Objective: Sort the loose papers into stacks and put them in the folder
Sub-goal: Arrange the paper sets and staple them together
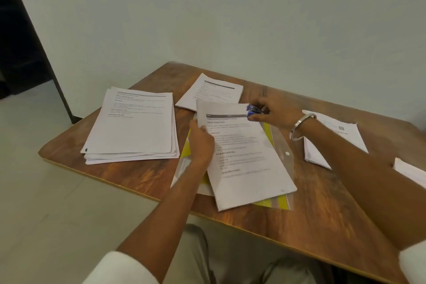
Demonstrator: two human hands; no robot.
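Note:
A printed set of papers [244, 157] lies on a clear plastic folder with yellow stripes [280, 150] in the middle of the wooden table [311, 221]. My left hand [201, 143] grips the left edge of that set. My right hand [273, 109] holds a small blue stapler [253, 110] at the set's top right corner. A thick stack of papers [133, 127] sits to the left. A thinner stack [212, 92] lies behind the held set.
More papers [334, 138] lie under my right forearm at the right, and another sheet edge [410, 173] shows at the far right. A pale wall stands behind the table; a dark doorway [20, 41] opens at left.

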